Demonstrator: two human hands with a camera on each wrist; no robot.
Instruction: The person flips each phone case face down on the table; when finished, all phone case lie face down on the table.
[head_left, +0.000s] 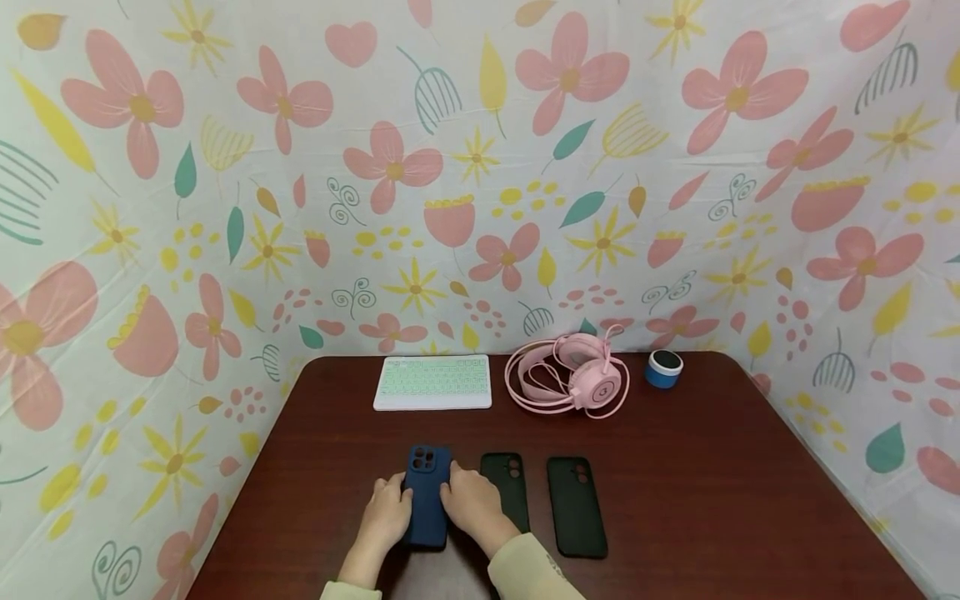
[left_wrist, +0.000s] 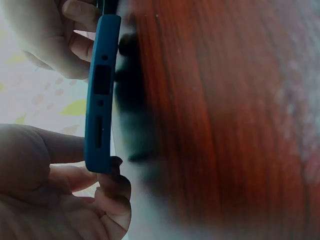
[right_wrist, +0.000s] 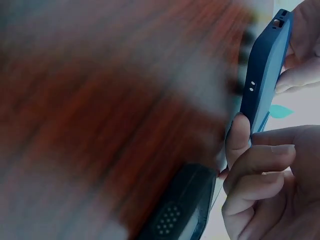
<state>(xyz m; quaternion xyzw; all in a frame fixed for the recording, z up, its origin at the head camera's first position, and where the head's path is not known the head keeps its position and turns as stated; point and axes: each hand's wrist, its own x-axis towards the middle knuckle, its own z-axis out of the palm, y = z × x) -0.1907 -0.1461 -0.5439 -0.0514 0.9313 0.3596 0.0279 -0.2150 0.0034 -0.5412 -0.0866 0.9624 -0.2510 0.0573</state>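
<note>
A blue phone case point(head_left: 428, 504) with camera cutouts at its top end is held between both hands in the head view. The left hand point(head_left: 386, 514) grips its left edge, and the right hand point(head_left: 474, 500) pinches its right edge. From the left wrist view, the end of the blue case point(left_wrist: 102, 95) with its port openings faces the camera, raised off the table. The right wrist view has the right hand's point(right_wrist: 265, 185) thumb and finger on the side of the blue case point(right_wrist: 265, 70). A dark green case point(head_left: 506, 487) lies partly behind the right forearm.
Another dark green case point(head_left: 576, 507) lies on the brown table point(head_left: 675, 467) to the right. Along the back edge stand a white keyboard point(head_left: 432, 382), pink headphones point(head_left: 573, 375) and a small blue cylinder point(head_left: 663, 369) with a black top. Behind is a flower-patterned cloth point(head_left: 465, 167).
</note>
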